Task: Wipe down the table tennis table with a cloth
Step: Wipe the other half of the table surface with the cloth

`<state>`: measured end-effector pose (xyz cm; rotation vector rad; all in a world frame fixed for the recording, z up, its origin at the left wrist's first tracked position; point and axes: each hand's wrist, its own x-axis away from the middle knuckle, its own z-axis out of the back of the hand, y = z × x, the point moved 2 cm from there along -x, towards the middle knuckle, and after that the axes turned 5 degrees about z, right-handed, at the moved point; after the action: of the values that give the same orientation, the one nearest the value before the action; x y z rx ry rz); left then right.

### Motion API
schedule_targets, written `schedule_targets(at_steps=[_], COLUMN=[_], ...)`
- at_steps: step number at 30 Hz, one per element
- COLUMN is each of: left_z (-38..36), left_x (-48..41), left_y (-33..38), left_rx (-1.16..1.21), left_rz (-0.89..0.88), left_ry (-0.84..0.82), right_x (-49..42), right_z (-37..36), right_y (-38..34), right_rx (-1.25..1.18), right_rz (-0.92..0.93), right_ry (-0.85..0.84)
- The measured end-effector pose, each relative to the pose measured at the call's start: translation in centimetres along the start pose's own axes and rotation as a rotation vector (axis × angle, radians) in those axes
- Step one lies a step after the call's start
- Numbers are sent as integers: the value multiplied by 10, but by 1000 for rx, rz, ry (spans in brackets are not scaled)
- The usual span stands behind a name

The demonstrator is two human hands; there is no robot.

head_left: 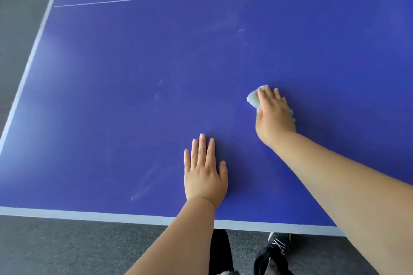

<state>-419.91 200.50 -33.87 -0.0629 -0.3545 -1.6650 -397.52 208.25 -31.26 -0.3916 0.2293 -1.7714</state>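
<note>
The blue table tennis table [134,73] fills most of the view, with a white border along its near and left edges and a thin white centre line far back. My right hand [273,116] lies flat with straight fingers on a small light grey-blue cloth [253,98], pressing it onto the tabletop right of centre. The cloth sticks out past my fingertips on the left and shows a little at the hand's right side. My left hand [204,172] rests flat on the bare tabletop near the front edge, fingers straight and together, holding nothing.
Faint pale smears and scuffs mark the tabletop [143,190] left of my left hand and further back. Grey carpet [67,248] lies beside and in front of the table. My dark shoes [278,250] show under the near edge.
</note>
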Motion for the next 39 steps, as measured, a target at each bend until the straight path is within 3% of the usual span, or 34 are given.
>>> schedule_targets(at_steps=[2,5,8,10,14,16,18,23,25,27,31,33,35,39], left_z=[12,27,31,30,28,27,27,27,27,27,27,28,28,27], left_x=[-31,-88,-130,-141,-143,-144,-146,-148,-148,-148,-149,-148,-149,-149], left_y=[-4,-14,-15,-13,-10,-11,-11,-10,-10,-11,-10,-10,-11,-10], left_rx=[51,114,118,96,68,56,47,30,22,12,7,5,11,8], left_rz=[31,187,301,352,363,363,370,375,378,381,384,380,383,380], left_ry=[25,42,43,55,85,86,81,78,78,81,84,84,81,86], right_x=[25,114,130,87,-22,-58,-68,42,51,15,-104,-135,-128,-23], right_z=[-16,-44,-44,-31,6,14,8,-42,-40,-27,18,28,17,-28], right_y=[-9,-25,-12,2,35,30,9,-28,-13,4,49,44,23,-13], right_rx=[58,92,104,82,-144,-161,-46,86,76,39,-116,-110,-11,44], right_rz=[215,651,831,600,-218,-334,-186,716,828,635,-119,-196,4,609], right_ry=[-30,-202,-219,-147,52,130,146,-142,-150,-85,100,165,136,-165])
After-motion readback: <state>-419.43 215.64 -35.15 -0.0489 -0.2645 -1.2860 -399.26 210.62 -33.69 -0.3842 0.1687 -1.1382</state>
